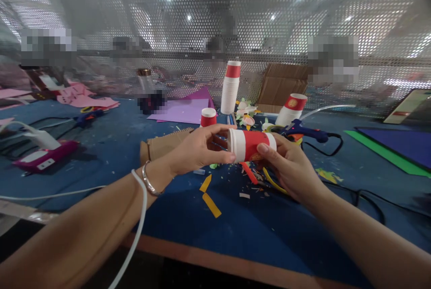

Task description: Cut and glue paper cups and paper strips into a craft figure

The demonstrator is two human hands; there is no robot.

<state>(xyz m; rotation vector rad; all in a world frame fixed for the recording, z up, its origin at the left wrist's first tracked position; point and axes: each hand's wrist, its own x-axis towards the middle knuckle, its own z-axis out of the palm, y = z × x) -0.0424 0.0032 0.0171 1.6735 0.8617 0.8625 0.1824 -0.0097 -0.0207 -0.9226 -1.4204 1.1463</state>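
Observation:
A red and white paper cup (248,144) lies sideways in the air between my two hands, its rim end to the left. There may be more than one cup nested at the rim. My left hand (198,148) is closed round the rim end with thumb and fingertips. Around the base end, my right hand (294,165) grips with its thumb across the red band. Below the cup, red-orange and yellow handles (249,173) lie on the table, partly hidden. Yellow paper strips (212,206) are scattered nearer to me.
Behind the cup stand a tall cup stack (230,95), a red-topped cup (208,116) and a tilted stack (288,111). A blue glue gun (311,133) sits to the right. Cardboard (164,143) lies left. A white cable (139,221) crosses my left forearm. A magenta power strip (47,156) is far left.

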